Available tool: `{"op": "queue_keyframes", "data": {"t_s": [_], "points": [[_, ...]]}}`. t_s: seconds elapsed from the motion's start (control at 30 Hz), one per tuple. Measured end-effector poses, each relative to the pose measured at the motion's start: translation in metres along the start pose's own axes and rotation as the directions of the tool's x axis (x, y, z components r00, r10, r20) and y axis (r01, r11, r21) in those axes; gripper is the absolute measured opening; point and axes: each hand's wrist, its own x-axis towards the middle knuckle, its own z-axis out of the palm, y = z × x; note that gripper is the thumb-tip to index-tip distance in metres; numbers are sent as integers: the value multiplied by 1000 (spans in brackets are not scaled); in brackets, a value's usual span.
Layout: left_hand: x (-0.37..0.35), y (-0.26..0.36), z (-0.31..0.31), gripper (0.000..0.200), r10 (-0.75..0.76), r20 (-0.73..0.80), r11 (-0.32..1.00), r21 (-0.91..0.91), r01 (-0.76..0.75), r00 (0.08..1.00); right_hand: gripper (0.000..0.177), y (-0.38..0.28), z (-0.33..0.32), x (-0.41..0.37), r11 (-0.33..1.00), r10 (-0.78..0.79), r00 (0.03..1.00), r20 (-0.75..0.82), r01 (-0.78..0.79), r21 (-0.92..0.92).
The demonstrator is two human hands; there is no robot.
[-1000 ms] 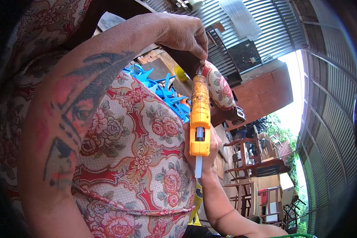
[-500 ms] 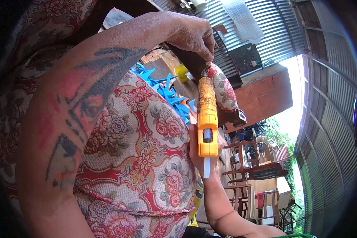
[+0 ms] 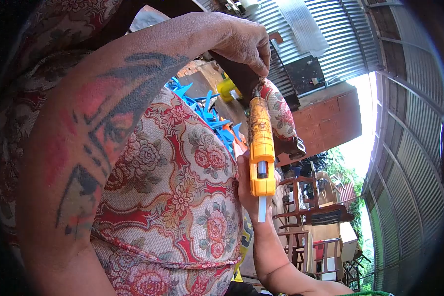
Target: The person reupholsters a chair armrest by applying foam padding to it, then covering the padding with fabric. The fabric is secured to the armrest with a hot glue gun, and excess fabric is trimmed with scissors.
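The right hand [image 3: 245,185] is closed firmly around the yellow glue gun [image 3: 261,148], whose nozzle touches the edge of the floral cushion [image 3: 172,187]. The left hand [image 3: 244,42] grips the dark wooden frame [image 3: 239,74] just beside the nozzle.

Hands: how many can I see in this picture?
2. The left hand, at the top, pinches the floral fabric. The right hand, below it, grips the yellow glue gun, whose tip meets that fabric. No others show.
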Motion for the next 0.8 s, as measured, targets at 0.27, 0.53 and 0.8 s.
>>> {"op": "queue_keyframes", "data": {"t_s": [0.27, 0.53, 0.8], "points": [[4, -3, 0, 27, 7, -1, 1000, 1, -7, 1000, 14, -2, -4, -3, 999, 44, 999, 19, -43, -10], [0, 1, 0, 27, -9, -10, 1000, 8, 9, 1000, 16, 0, -5, 2, 993, -103, 995, -7, 102, -61], [3, -3, 0, 26, 12, -4, 1000, -2, -12, 1000, 16, 4, 0, -1, 998, -63, 997, -36, 64, 19]]}}
